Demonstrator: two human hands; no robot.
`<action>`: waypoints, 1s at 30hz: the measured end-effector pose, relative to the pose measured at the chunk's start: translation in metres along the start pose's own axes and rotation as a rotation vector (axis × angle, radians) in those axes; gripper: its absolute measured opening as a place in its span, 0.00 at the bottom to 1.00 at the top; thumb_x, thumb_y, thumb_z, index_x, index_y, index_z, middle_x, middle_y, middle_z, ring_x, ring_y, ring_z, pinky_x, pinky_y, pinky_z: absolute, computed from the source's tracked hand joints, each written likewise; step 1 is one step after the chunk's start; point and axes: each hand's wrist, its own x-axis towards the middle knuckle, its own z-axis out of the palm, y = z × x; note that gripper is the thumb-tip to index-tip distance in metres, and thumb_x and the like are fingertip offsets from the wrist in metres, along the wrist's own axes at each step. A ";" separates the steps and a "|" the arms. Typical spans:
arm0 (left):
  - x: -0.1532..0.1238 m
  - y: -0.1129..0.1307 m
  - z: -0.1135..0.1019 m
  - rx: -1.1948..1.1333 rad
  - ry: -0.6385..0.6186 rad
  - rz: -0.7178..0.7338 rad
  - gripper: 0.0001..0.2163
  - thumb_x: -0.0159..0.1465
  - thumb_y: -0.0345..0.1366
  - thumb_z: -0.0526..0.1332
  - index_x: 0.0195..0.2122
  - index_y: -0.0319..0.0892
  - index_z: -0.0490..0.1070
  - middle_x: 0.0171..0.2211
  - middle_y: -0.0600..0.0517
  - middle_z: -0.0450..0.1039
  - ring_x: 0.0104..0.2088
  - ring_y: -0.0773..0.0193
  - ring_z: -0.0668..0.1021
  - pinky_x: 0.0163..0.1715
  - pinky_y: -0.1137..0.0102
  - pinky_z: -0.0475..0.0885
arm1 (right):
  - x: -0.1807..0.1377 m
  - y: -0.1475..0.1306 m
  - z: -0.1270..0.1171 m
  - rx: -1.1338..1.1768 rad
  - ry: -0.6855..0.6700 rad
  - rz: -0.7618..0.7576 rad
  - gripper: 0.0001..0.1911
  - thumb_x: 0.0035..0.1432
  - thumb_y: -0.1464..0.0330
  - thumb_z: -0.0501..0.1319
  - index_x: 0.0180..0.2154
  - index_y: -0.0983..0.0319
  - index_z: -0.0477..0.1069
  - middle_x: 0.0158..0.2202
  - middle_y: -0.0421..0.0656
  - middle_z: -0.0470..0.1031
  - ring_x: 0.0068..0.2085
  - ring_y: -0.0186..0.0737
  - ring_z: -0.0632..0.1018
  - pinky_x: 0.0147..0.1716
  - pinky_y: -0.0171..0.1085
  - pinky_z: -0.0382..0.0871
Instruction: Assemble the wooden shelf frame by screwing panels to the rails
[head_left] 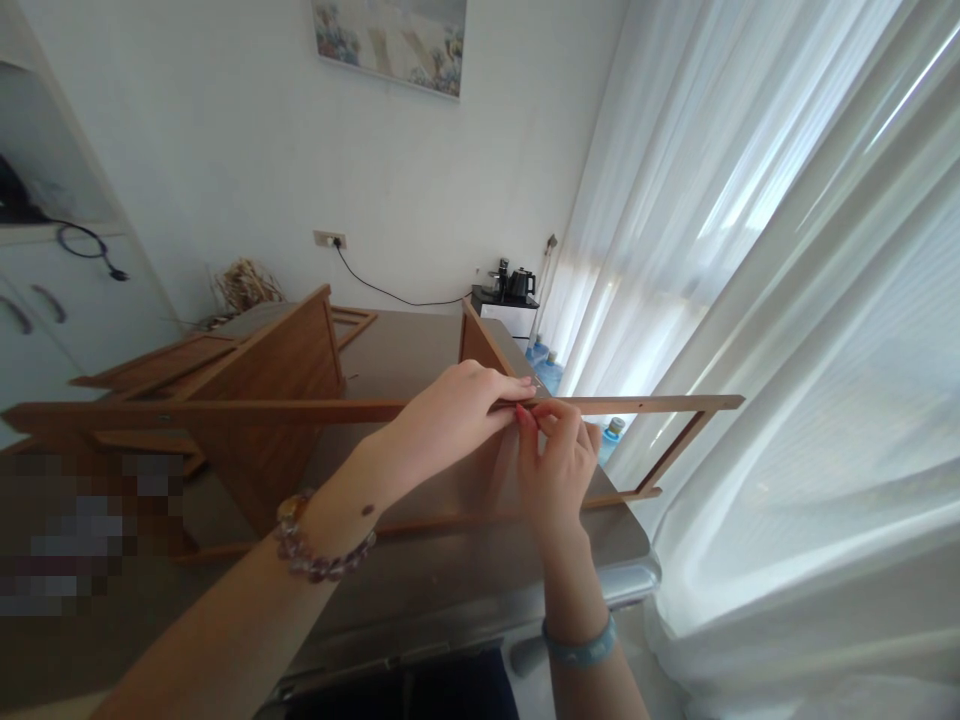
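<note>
In the head view, a long brown wooden rail (292,411) lies right at the fingertips, near where a flat brown wooden panel (481,340) meets it. The left hand (465,393) spreads over the rail, gripping or merely resting, I can't tell; the right hand (559,452) pinches thumb and forefinger together against the rail, anything between them hidden.

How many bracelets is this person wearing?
2 in view: a beaded bracelet around the left wrist, and a blue band around the right wrist.
</note>
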 end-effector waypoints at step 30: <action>0.000 0.002 -0.001 0.001 -0.008 -0.016 0.14 0.67 0.34 0.59 0.52 0.43 0.75 0.53 0.50 0.74 0.56 0.58 0.75 0.55 0.67 0.70 | -0.007 0.005 -0.020 0.827 -0.253 0.546 0.08 0.62 0.64 0.62 0.43 0.57 0.70 0.42 0.41 0.79 0.43 0.37 0.80 0.41 0.35 0.77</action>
